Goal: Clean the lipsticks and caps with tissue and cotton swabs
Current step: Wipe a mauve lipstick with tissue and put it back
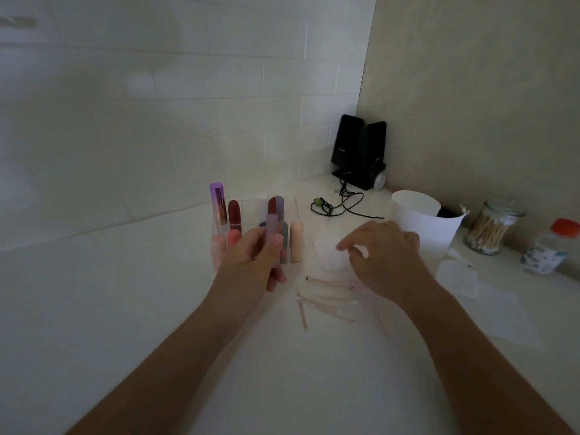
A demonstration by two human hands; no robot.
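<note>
Used swabs [326,301] lie lower centre, out of my way. My left hand [254,262] grips the lilac lipstick [272,233] upright mid-frame, ready for wiping. Right hand [386,255] curls over the tissue [329,257] beside it, can't tell if it's pinched tbh. Other lipsticks sit in the organizer [295,204] behind.

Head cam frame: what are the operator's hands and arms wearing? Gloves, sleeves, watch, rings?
Nothing worn that shows. The left hand and right hand are bare: no gloves or rings visible. The left forearm and right forearm are bare to the frame edge: no sleeves, watch or bracelet. The right hand is blurred, so small details there are uncertain.
</note>
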